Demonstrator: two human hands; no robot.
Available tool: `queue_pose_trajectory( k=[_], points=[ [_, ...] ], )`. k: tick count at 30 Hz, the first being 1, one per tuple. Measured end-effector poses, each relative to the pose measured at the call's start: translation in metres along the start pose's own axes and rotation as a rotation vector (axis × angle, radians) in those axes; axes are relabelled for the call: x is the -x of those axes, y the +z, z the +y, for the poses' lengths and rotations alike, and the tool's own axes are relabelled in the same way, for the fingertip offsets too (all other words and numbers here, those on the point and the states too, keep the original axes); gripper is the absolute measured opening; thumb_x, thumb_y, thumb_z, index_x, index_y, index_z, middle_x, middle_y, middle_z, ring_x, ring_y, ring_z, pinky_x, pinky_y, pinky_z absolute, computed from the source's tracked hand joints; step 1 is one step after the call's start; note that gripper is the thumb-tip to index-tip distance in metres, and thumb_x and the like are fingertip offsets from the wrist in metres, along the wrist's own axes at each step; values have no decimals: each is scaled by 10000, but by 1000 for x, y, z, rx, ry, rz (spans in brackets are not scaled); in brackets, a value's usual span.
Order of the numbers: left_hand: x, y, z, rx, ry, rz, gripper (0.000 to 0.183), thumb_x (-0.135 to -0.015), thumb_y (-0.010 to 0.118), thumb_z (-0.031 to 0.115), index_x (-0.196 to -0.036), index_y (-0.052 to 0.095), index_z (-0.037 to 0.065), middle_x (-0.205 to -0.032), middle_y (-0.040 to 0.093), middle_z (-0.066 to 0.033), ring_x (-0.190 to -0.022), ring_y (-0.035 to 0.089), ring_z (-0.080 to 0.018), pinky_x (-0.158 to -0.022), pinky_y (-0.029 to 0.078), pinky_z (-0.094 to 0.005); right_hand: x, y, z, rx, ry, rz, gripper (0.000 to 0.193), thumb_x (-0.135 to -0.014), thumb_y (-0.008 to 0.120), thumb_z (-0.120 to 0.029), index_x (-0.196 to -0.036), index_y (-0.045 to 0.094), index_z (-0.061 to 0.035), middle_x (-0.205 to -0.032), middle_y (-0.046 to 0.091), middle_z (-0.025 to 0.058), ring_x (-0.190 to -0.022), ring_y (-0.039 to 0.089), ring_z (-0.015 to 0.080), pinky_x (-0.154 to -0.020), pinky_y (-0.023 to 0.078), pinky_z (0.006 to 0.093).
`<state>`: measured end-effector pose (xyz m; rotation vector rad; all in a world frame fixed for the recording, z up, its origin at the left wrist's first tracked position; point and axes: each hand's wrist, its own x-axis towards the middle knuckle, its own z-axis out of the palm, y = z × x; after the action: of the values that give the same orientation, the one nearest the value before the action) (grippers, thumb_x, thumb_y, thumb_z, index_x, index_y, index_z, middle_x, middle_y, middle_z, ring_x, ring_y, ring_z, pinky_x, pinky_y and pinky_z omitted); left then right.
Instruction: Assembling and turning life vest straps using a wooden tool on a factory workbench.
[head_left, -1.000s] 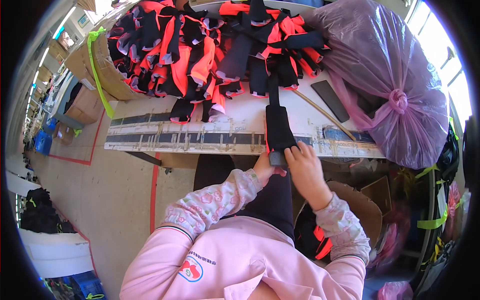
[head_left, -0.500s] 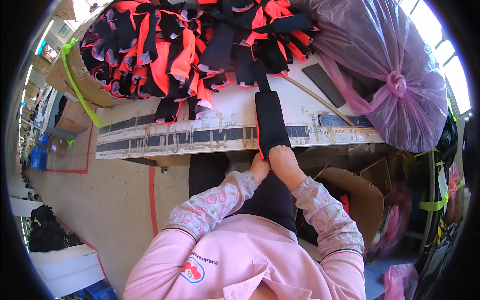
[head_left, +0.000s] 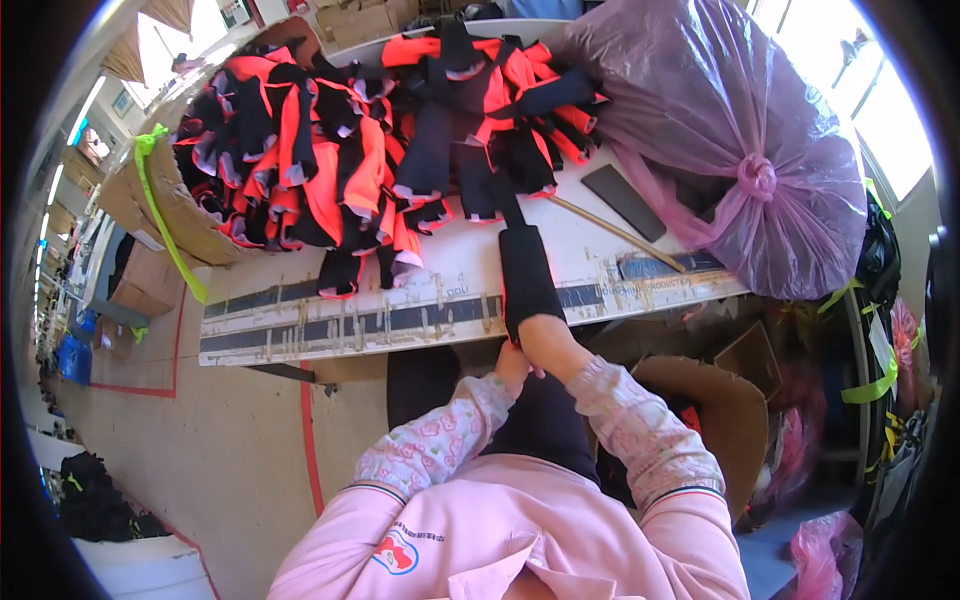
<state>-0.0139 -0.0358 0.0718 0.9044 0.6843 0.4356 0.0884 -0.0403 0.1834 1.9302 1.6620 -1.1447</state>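
Observation:
A black fabric sleeve with an orange-red side edge lies across the table's front edge, its near end toward me. From its far end a narrow black strip reaches the pile. My right hand is at the near end, its fingers hidden by the fabric; whether they are inside or beneath it I cannot tell. Close beside it, my left hand is closed at the sleeve's lower left corner, fingers partly hidden under the right wrist. Beyond lies a heap of similar black and orange-red fabric pieces.
A tied purple plastic bag bulges over the table's right side. Near it lie a dark flat bar and a thin wooden stick. The white table has taped front edges. An open cardboard box stands below, right.
My view has tilted, so the table sits lower in the picture. My right hand has moved forward at the sleeve's near end, and its fingers are now covered. The left hand stays close by.

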Motion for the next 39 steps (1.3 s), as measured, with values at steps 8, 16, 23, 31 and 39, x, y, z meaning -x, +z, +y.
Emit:
queue_pose_trajectory(
  k=[8,16,23,31,39],
  points=[
    [-5,0,0,264,-97,239,126,-864,468,114,-862,588,76,-643,574,-59,-501,530,-152,-445,394,-283,-17,73,0,-229,-28,834,236,-777,518,-184,-684,640,-5,-742,634,190,-726,626,330,-661,492,430],
    [-5,-9,-2,106,-6,45,167,-844,427,75,-761,571,69,-549,514,-40,-387,464,-159,-350,330,-273,-30,45,4,-271,91,682,208,-753,514,-156,-758,673,-23,-822,653,173,-796,642,309,-712,505,404],
    [4,-7,1,110,-57,75,175,-875,478,170,-795,576,48,-583,560,-78,-400,489,-151,-412,408,-286,-3,37,6,-212,-264,576,226,-807,488,-160,-811,645,2,-808,642,195,-747,632,333,-686,501,416],
    [0,-4,9,38,10,124,275,-914,485,281,-957,558,19,-717,614,-109,-402,484,-123,-475,493,-286,40,25,9,-63,-353,1260,495,-694,551,20,-1185,513,-27,-1177,547,150,-1111,518,289,-962,396,377],
    [-5,5,4,259,-81,266,189,-865,523,164,-1040,550,99,-815,594,-41,-621,578,-157,-528,496,-298,-10,70,29,-91,-361,1168,564,-657,630,-75,-1198,493,10,-1265,486,163,-1193,453,283,-1032,336,365]
  ],
)
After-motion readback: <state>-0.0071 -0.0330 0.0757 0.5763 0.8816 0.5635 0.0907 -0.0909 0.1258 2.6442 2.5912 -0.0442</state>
